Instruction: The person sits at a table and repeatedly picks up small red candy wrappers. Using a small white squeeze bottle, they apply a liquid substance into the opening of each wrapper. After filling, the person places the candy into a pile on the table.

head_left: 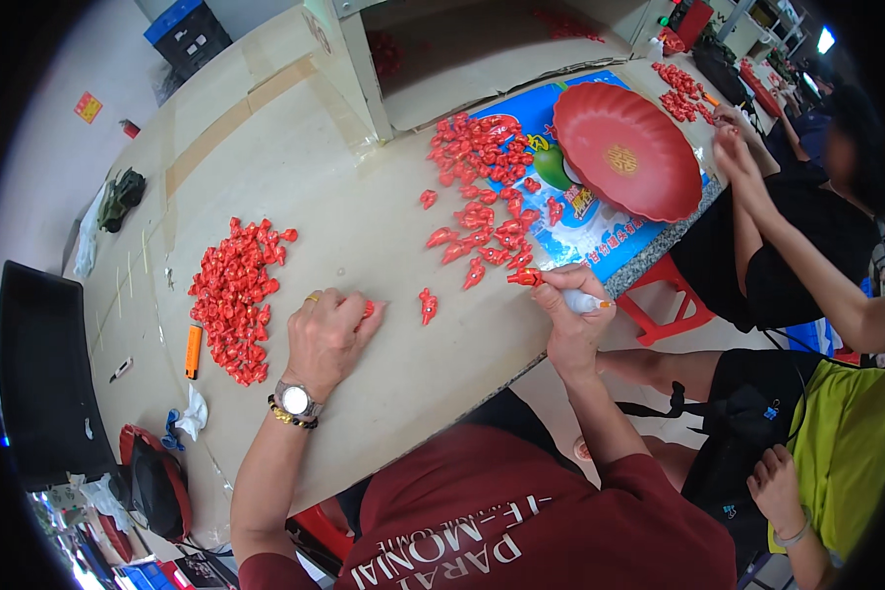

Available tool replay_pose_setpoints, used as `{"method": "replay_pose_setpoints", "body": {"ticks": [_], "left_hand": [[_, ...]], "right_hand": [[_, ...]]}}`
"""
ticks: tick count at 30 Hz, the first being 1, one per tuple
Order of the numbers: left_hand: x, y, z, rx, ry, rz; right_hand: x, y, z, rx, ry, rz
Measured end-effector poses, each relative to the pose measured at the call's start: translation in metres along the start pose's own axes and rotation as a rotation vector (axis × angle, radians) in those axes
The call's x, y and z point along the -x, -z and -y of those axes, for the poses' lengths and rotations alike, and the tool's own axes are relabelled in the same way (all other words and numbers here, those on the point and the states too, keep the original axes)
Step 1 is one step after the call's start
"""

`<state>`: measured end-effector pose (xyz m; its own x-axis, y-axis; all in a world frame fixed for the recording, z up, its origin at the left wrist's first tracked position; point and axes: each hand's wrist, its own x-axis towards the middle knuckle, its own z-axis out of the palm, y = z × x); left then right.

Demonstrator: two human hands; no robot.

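Note:
My left hand [326, 339], with a watch on its wrist, rests on the table with curled fingers. A small glossy red piece [369, 309] shows at its thumb and fingertip, mostly hidden. My right hand [572, 329] is closed around a small white bottle [582, 301] near the table's front edge. A red bit [524, 278] juts out past its thumb and fingertips; whether it belongs to the bottle I cannot tell. One loose red figure [428, 306] lies between my hands. Beyond my right hand spreads a scattered group of red figures [477, 231]. Left of my left hand is a dense red heap [236, 300].
A scalloped red tray [624, 152] stands on a blue printed sheet [610, 251] at the right. An orange cutter [194, 351] lies beside the heap. A shelf [433, 84] rises at the back. Co-workers sit at the right, one with hands [742, 162] raised near more red pieces.

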<state>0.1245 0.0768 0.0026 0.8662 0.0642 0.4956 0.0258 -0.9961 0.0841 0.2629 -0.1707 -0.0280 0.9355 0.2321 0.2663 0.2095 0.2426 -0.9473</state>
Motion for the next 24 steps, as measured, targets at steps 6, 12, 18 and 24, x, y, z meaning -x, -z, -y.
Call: {"method": "replay_pose_setpoints", "body": {"ticks": [6, 12, 18, 24], "left_hand": [[-0.011, 0.006, 0.003, 0.135, 0.12, -0.059], [-0.071, 0.013, -0.008, 1.356, 1.026, -0.006], [-0.12, -0.01, -0.022, 2.04, 1.09, 0.144], [-0.151, -0.039, -0.028, 2.217, 1.201, 0.11]], "right_hand": [[0.0, 0.004, -0.001, 0.023, 0.015, -0.044], [-0.002, 0.005, 0.0, 0.002, 0.062, 0.014], [-0.004, 0.006, -0.005, -0.009, 0.117, 0.056], [-0.005, 0.006, -0.006, 0.009, 0.154, 0.061]]}}
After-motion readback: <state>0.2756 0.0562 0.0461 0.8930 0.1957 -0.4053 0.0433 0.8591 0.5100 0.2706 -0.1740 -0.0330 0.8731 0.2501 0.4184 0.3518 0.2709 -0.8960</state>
